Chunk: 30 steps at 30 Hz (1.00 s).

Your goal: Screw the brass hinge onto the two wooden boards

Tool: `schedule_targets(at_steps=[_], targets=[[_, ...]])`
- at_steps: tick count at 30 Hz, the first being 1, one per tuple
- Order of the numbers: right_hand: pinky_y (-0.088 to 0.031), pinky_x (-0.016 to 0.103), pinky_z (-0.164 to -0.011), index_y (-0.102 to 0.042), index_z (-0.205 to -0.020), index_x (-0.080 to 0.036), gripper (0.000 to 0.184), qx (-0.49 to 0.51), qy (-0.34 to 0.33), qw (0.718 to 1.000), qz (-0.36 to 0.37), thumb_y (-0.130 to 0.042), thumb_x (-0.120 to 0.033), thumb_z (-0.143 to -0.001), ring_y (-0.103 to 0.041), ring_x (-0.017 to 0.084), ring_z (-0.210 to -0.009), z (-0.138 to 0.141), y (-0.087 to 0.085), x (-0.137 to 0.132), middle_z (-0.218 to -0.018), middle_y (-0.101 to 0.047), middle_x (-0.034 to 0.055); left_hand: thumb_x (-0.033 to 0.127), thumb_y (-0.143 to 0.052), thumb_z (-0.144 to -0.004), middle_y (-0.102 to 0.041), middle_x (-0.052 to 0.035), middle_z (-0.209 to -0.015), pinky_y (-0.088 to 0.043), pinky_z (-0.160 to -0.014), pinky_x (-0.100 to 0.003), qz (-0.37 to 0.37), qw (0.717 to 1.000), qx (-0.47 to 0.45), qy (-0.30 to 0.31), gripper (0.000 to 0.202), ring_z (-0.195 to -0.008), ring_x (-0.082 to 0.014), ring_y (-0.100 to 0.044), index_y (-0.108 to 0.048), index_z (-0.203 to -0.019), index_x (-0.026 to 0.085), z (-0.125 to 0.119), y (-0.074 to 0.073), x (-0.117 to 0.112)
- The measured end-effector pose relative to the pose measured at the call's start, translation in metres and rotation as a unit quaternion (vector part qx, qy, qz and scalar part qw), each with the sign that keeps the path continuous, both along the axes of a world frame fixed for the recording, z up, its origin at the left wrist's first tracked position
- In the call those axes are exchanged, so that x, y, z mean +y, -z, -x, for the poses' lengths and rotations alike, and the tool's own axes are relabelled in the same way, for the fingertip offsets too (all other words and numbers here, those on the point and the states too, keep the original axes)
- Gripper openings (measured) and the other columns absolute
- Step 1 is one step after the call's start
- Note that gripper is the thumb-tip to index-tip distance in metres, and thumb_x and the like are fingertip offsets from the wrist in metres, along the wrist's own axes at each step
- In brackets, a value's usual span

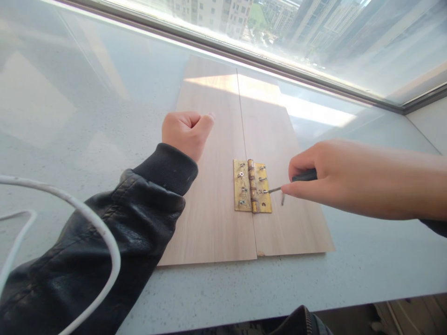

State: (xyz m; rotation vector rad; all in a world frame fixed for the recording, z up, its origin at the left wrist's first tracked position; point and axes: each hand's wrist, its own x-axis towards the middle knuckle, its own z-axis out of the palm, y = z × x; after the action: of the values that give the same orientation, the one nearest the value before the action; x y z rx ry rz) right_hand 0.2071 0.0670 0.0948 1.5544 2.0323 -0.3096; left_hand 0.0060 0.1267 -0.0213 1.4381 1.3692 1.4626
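Observation:
My right hand [331, 179] grips the dark handle of a screwdriver [275, 189]. The shaft points left, its tip at a screw in the right leaf of a brass-coloured hinge [252, 186]. Several screws stand in both leaves, some tilted; the lowest hole on the right leaf has no screw. Below the shaft, near my right fingertips, is a loose screw [282, 199]. The hinge spans the seam between two pale wooden boards [213, 214]. My left hand [188, 132] is closed in a fist over the left board, and whatever it may hold is hidden.
The boards lie on a speckled pale countertop [223, 288]. A window frame [244, 51] runs along the back, with buildings outside. A white cable [104, 228] loops across the lower left, in front of my black left sleeve [139, 218]. The counter's front edge is at the bottom.

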Motion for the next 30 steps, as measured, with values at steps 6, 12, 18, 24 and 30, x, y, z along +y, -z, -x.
schedule_targets(at_steps=[6, 12, 18, 24, 30], targets=[[-0.021, 0.031, -0.043, -0.054, -0.070, -0.025, 0.008, -0.017, -0.252, 0.965, -0.069, -0.057, -0.019, -0.073, -0.042, 0.015, -0.042, -0.010, -0.003, -0.014, -0.055, -0.054, -0.0014, 0.020, -0.059, -0.076, -0.015, 0.0042, -0.045, -0.009, -0.046, -0.031, 0.000, 1.000, 0.001, 0.003, 0.051, -0.045, -0.0071, -0.016, -0.021, -0.042, 0.019, -0.001, -0.002, -0.001], [-0.019, 0.034, -0.049, -0.055, -0.064, -0.023, 0.025, -0.085, -0.375, 0.923, -0.019, -0.052, 0.001, -0.067, -0.039, 0.015, -0.043, -0.015, -0.004, -0.010, -0.057, -0.055, -0.0008, 0.020, -0.058, -0.076, -0.016, 0.0041, -0.046, -0.009, -0.046, -0.031, 0.001, 1.000, 0.007, 0.002, 0.050, -0.045, -0.0073, -0.016, -0.021, -0.042, 0.019, 0.000, -0.002, -0.001], [-0.022, 0.032, -0.044, -0.051, -0.051, -0.022, 0.025, -0.029, -0.322, 0.945, -0.045, -0.052, -0.001, -0.064, -0.040, 0.015, -0.040, 0.011, -0.001, -0.009, -0.047, -0.052, 0.0001, 0.023, -0.059, -0.076, -0.017, 0.0039, -0.044, -0.010, -0.045, -0.031, 0.005, 1.000, 0.005, 0.010, 0.051, -0.044, -0.0075, -0.018, -0.023, -0.041, 0.019, 0.001, 0.000, 0.001], [-0.022, 0.028, -0.034, -0.044, -0.041, -0.022, 0.031, -0.066, -0.164, 0.984, -0.026, -0.054, -0.021, -0.071, -0.032, 0.012, -0.030, 0.021, 0.005, -0.007, -0.040, -0.048, 0.0012, 0.021, -0.059, -0.076, -0.017, 0.0037, -0.043, -0.009, -0.045, -0.030, 0.003, 1.000, 0.000, 0.010, 0.050, -0.043, -0.0068, -0.018, -0.023, -0.041, 0.019, 0.001, 0.000, 0.001], [-0.018, 0.029, -0.039, -0.049, -0.056, -0.023, 0.013, -0.037, -0.218, 0.971, -0.091, -0.054, -0.020, -0.068, -0.036, 0.013, -0.035, 0.001, 0.001, -0.015, -0.045, -0.049, -0.0009, 0.024, -0.059, -0.077, -0.018, 0.0039, -0.044, -0.009, -0.045, -0.030, 0.003, 1.000, 0.003, 0.012, 0.050, -0.044, -0.0068, -0.018, -0.024, -0.041, 0.019, 0.000, -0.001, 0.000]])
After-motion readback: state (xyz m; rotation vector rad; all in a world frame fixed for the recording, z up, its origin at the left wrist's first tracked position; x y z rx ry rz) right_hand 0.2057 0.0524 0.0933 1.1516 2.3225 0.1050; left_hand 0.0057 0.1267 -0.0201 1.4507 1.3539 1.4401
